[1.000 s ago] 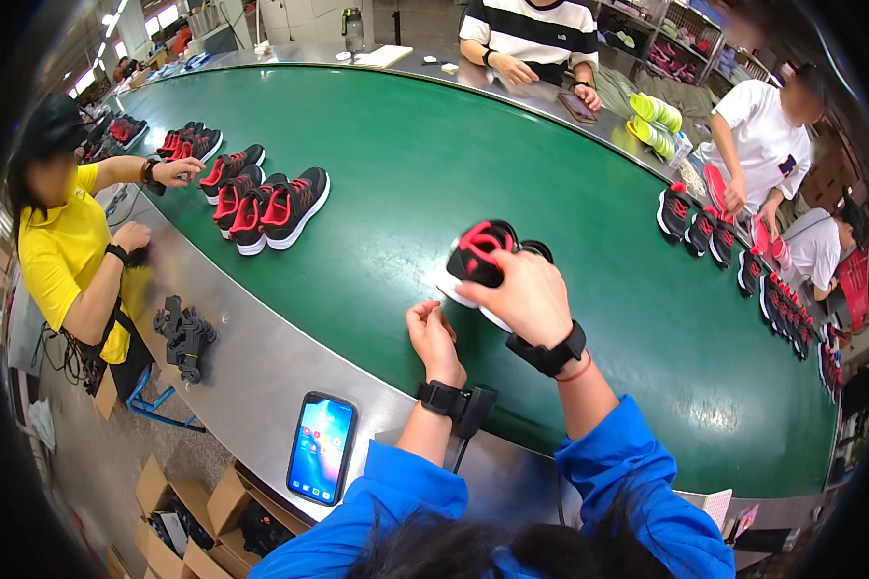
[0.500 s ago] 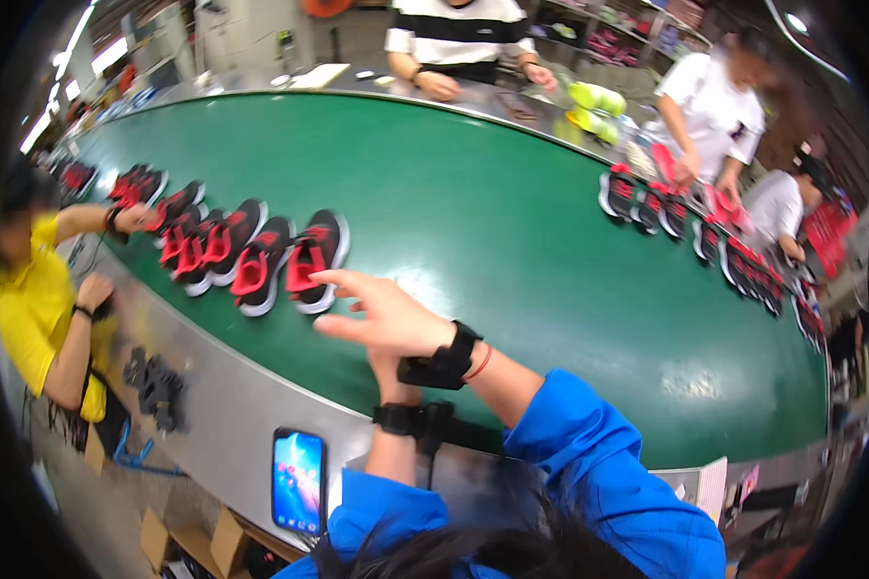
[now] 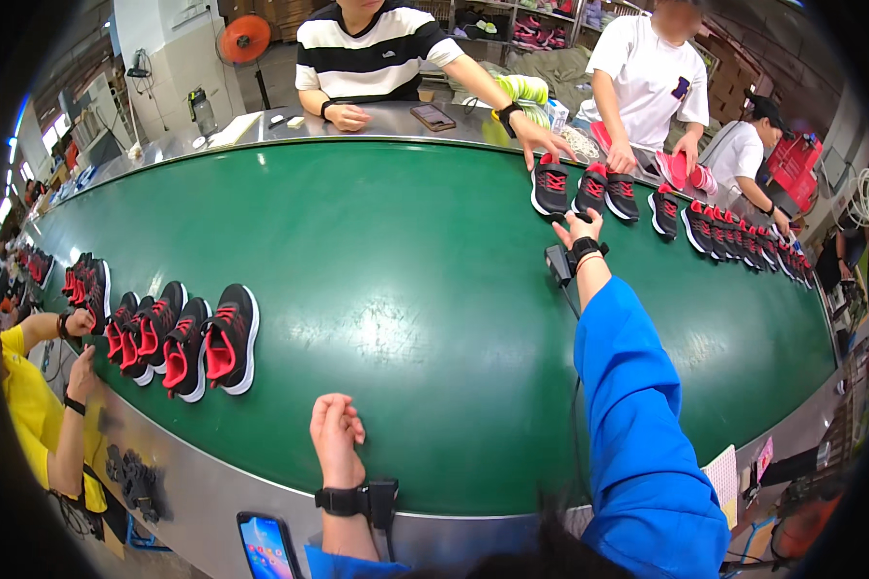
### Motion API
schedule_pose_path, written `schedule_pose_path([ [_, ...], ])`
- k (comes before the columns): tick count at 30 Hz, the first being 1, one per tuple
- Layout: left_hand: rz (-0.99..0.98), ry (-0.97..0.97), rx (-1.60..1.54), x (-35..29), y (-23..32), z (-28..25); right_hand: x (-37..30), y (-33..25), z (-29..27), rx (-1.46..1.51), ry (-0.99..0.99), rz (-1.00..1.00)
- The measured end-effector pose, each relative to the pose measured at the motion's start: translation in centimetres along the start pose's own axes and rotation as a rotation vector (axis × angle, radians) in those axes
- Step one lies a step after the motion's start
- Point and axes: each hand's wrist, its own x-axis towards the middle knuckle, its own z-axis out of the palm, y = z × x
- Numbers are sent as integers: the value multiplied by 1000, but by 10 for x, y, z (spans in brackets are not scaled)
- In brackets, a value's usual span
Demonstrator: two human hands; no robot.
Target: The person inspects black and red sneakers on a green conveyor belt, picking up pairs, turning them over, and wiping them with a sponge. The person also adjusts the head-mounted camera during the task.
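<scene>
My right hand [image 3: 580, 230] is stretched far across the green belt [image 3: 406, 232], thumb and fingers apart. Its fingertips reach the near end of a black sneaker [image 3: 590, 189] with red laces; whether they press on it cannot be made out. Beside that sneaker stand another black sneaker [image 3: 623, 197] and, to the left, a sneaker [image 3: 549, 187] under a co-worker's hand. My left hand [image 3: 336, 434] hovers by the belt's near edge, its fingers loosely curled together around nothing. To its left, several black and red sneakers [image 3: 232, 340] stand in a row.
Across the belt, a person in a striped shirt [image 3: 372, 58] reaches in, and a person in white [image 3: 647, 72] handles red pieces. More sneakers [image 3: 734, 236] line the far right edge. At the left works a person in yellow [image 3: 29, 405]. A phone [image 3: 266, 545] lies on the near metal ledge [image 3: 212, 463].
My right hand has gone from the left-hand sneakers to those at the far right. My left hand now shows apart from it. The view has turned, and the striped-shirt co-worker's arm has stretched out.
</scene>
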Motion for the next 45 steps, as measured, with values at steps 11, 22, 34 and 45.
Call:
schedule_pose_path([
  [11,121,16,188,-6,-6,5,38,-6,11,-283,-8,92],
  [22,142,32,114,2,-16,-1,-196,-74,58,-269,-1078,242],
  [34,11,-81,-65,0,-24,8,-341,-29,0,39,-1139,1149],
  [45,-31,-186,115,-8,-31,14,-437,-47,-80,-96,-882,827],
])
